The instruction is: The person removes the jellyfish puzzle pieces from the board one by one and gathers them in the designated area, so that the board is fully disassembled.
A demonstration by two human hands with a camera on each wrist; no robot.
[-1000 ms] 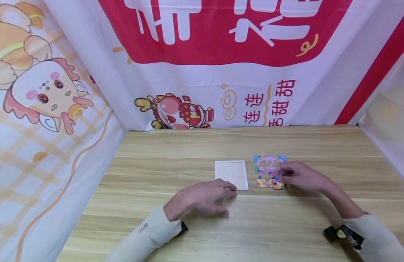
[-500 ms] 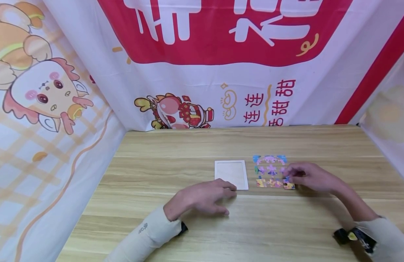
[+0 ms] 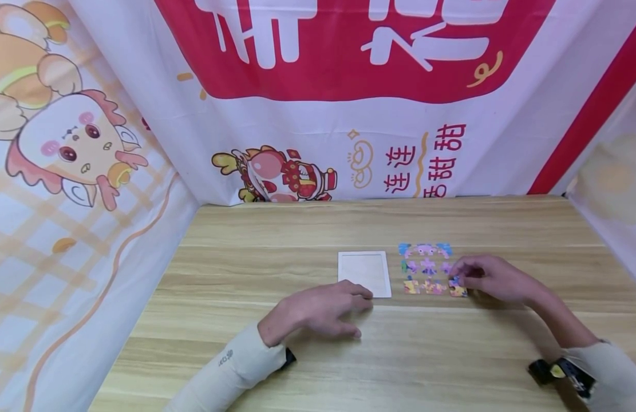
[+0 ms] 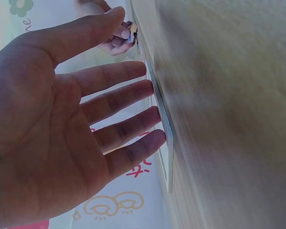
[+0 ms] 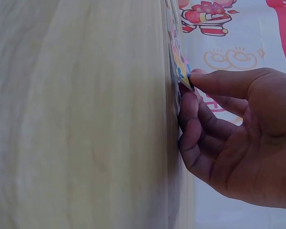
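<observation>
Right hand (image 3: 495, 279) pinches a corner jigsaw piece (image 3: 457, 290) at the loose pieces' near right edge on the wooden table (image 3: 276, 229), likely thin, light, stiff card best nipped by its edges; left hand (image 3: 318, 312) lies relaxed, holding nothing, beside the white puzzle tray (image 3: 364, 272).

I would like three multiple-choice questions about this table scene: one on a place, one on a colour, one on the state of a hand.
1. Where does the white tray lie, in the head view?
A. left of the puzzle pieces
B. right of them
C. on top of them

2. What colour is the tray?
A. red
B. white
C. black

3. What does the right hand do?
A. rests flat and idle
B. pinches a puzzle piece
C. holds the tray

Answers:
1 A: the puzzle pieces lie on its right.
2 B: its frame shows white on the wood.
3 B: thumb and fingers close on the piece's edge.
</observation>
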